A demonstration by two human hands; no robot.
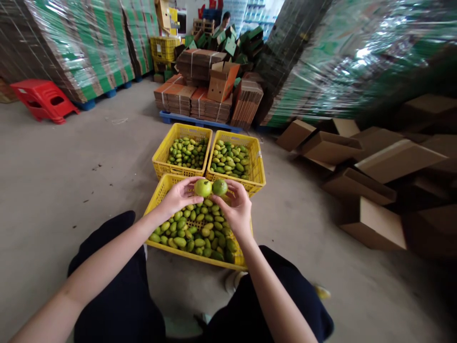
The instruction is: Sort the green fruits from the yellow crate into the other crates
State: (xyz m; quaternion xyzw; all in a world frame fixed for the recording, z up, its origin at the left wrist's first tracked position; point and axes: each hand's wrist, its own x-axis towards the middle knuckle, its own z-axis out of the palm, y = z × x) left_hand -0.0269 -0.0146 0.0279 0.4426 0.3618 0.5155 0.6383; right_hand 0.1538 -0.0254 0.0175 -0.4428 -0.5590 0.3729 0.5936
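Note:
My left hand is closed around a yellow-green lemon, thumb below and fingers above. A darker green lemon is gripped by my right hand. The two fruits are side by side, nearly touching, with their ends towards me. Both hands are over the near yellow crate, which holds many green and yellowish lemons. Part of that crate's far side is hidden behind my hands.
Beyond it stand a left crate and a right crate, both yellow with similar fruit. Flattened cartons lie on a blue pallet. Open cardboard boxes are heaped right; a red stool stands left. A person is behind the cartons.

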